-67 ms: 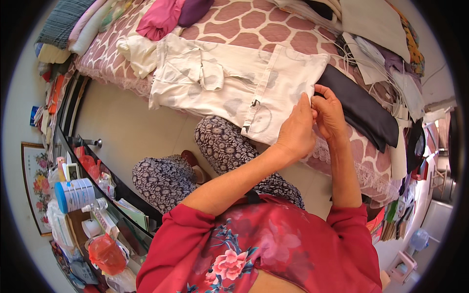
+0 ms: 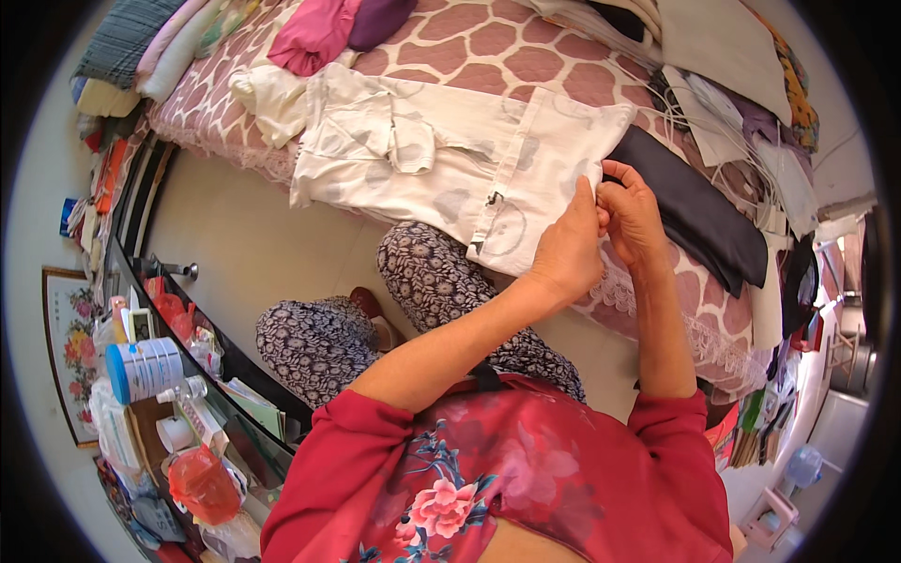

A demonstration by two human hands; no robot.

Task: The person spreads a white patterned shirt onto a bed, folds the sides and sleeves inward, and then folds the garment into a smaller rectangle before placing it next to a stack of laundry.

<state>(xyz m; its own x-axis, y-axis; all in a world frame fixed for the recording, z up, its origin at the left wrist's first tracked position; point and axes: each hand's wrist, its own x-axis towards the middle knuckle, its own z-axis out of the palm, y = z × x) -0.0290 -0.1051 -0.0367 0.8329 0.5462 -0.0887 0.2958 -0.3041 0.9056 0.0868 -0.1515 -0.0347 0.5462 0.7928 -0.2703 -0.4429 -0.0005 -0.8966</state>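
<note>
A white shirt point(image 2: 427, 202) with grey patches and a small dark print lies stretched over the bed's near edge, one sleeve folded in across it. A band of cloth is turned back near its right end. At that end's near corner, the closed fingers of my left hand point(image 2: 571, 251) pinch the edge of the shirt. My right hand point(image 2: 638, 220) meets it there, thumb and fingers curled closed on the same edge. The fingertips touch or nearly touch, and the cloth between them is mostly hidden. Just right of my hands lies a folded black garment point(image 2: 690, 206).
The bed point(image 2: 450, 52) has a pink-brown patterned cover with lace trim. Pink clothing point(image 2: 310, 38) lies at the back, and white cables point(image 2: 723, 155) run among cloths at the right. A glass-edged table at left holds a blue-lidded can point(image 2: 145, 369) and a red bag point(image 2: 204, 483).
</note>
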